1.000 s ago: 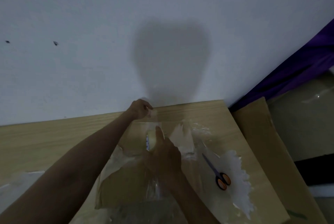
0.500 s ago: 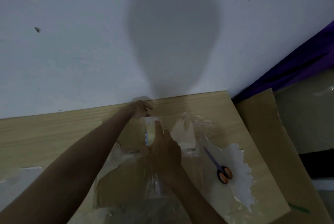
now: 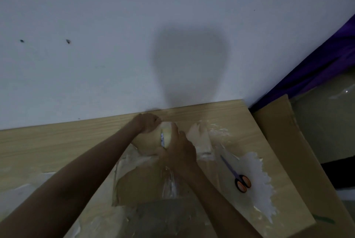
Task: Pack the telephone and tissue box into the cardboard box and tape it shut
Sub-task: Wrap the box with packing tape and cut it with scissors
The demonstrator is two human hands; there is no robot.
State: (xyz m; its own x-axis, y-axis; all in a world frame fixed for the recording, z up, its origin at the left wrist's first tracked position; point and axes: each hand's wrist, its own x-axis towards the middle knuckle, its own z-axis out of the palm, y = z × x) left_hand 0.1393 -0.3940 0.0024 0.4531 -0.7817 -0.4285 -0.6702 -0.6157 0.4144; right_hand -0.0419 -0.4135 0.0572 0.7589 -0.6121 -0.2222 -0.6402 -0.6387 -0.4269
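Standing on edge, the tape roll (image 3: 166, 135) sits on the far part of the cardboard box (image 3: 140, 184) lid, its flat sides facing left and right. A shiny strip of clear tape (image 3: 170, 184) runs down the lid's middle, lengthwise from the person's side toward the wall (image 3: 115, 46). The box lies on the wooden table (image 3: 57, 141), close to that wall. The right hand (image 3: 180, 153) grips the roll, fingers wrapped over it. The left hand (image 3: 148, 125) is bunched at the lid's far edge, just beside the roll; I cannot tell what its fingers pinch. Half a second ago a gap lay between that hand and the roll; now it has closed. Blue print on the roll's rim is too small to read. Scissors (image 3: 239, 177) lie to the right, blades toward the wall.
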